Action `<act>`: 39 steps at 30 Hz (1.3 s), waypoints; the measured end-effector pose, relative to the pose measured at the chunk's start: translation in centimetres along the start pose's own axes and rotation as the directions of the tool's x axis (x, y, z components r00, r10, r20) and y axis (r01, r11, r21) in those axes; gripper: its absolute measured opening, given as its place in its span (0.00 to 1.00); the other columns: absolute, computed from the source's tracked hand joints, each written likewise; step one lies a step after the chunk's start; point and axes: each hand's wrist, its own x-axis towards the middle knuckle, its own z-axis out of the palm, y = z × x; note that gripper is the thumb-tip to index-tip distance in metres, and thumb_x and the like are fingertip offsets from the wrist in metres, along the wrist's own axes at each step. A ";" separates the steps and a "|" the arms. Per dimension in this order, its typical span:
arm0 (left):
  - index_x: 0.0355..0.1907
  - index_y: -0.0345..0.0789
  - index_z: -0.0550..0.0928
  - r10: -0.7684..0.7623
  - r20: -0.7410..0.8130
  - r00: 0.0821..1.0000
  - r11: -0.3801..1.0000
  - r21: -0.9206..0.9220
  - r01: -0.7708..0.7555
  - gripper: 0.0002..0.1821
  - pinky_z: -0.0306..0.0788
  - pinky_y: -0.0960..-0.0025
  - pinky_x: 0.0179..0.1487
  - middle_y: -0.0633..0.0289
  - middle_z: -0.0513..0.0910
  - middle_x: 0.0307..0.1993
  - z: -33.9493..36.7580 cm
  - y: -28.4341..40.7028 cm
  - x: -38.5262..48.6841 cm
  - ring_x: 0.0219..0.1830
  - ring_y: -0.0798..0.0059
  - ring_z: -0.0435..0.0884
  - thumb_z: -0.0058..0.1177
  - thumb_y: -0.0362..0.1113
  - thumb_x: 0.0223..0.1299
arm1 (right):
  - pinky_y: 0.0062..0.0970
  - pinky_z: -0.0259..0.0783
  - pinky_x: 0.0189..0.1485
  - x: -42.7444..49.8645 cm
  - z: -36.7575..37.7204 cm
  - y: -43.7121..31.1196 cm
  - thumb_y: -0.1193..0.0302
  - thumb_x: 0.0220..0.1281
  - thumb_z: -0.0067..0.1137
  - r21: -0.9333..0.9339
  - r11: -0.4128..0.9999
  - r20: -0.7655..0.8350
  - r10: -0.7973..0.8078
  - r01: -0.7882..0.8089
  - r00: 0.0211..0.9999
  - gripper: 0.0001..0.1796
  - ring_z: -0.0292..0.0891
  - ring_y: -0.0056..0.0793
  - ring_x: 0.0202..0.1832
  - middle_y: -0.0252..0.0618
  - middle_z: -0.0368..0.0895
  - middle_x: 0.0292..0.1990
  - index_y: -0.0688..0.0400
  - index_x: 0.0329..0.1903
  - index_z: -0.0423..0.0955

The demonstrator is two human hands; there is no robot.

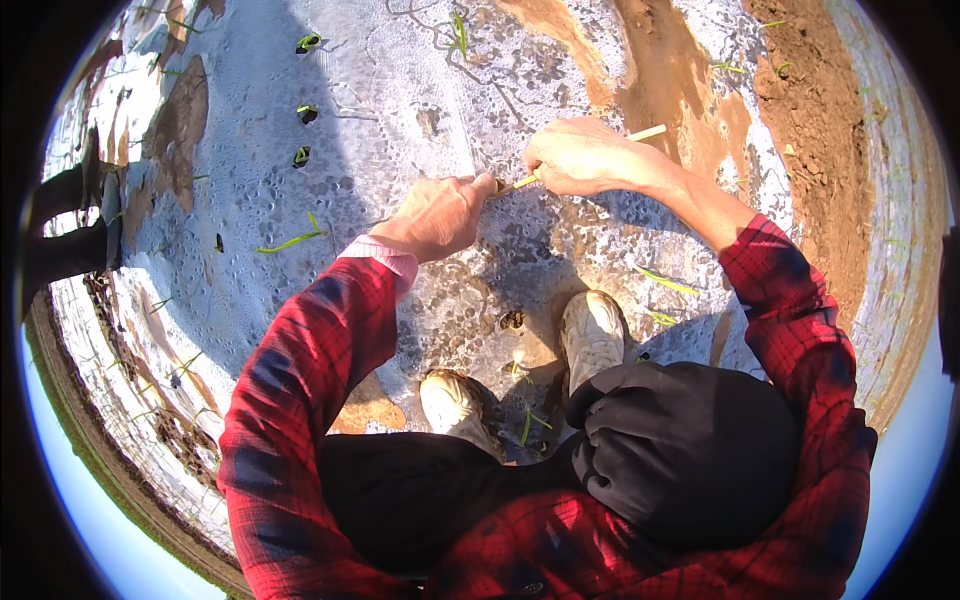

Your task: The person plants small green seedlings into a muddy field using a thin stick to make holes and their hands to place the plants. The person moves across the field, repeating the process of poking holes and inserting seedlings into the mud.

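Observation:
My right hand [581,157] is closed around a thin pale yellow stick [646,133], which slants from upper right to lower left and sticks out on both sides of the fist. Near the stick's lower end, my left hand [448,214] has thumb and forefinger together; whether they pinch the tip or something at it cannot be told. Below both hands lies plastic mulch film [405,97], wet and spotted with soil. A dark hole [512,320] in the film shows between the hands and my shoes.
Green seedlings [307,114] stand in holes at the left. More leaves [666,281] lie near my right shoe [592,334]; my left shoe [452,401] is on the film. Bare brown soil [814,157] runs along the right. Another person's dark-clothed legs [67,225] are at the far left.

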 end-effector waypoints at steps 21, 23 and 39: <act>0.36 0.38 0.79 -0.262 -0.257 0.930 0.953 -0.219 0.208 0.08 0.73 0.56 0.41 0.55 0.81 0.31 2.0 -0.3 2.1 0.35 0.53 0.81 0.51 0.38 0.56 | 0.14 0.48 0.15 -6.8 10.4 0.2 0.68 0.70 0.45 0.909 -0.316 0.358 0.254 -0.273 0.899 0.12 0.53 0.10 0.15 0.28 0.68 0.21 0.64 0.39 0.73; 0.32 0.38 0.78 -0.207 -0.290 0.935 0.973 -0.160 0.165 0.06 0.73 0.55 0.41 0.57 0.78 0.34 1.6 -0.4 2.2 0.38 0.54 0.79 0.51 0.37 0.54 | 0.15 0.46 0.15 -7.4 9.6 0.5 0.66 0.69 0.46 0.944 -0.124 0.331 0.307 -0.307 0.892 0.14 0.52 0.10 0.15 0.28 0.68 0.21 0.65 0.38 0.75; 0.42 0.39 0.84 -0.136 0.053 0.989 0.932 -0.333 0.146 0.18 0.75 0.60 0.38 0.53 0.84 0.27 -3.7 3.3 4.6 0.30 0.63 0.84 0.58 0.45 0.48 | 0.43 0.69 0.32 -9.2 4.6 -2.7 0.70 0.59 0.50 0.071 0.991 -0.243 0.130 -0.116 0.961 0.07 0.76 0.46 0.30 0.44 0.76 0.25 0.58 0.28 0.74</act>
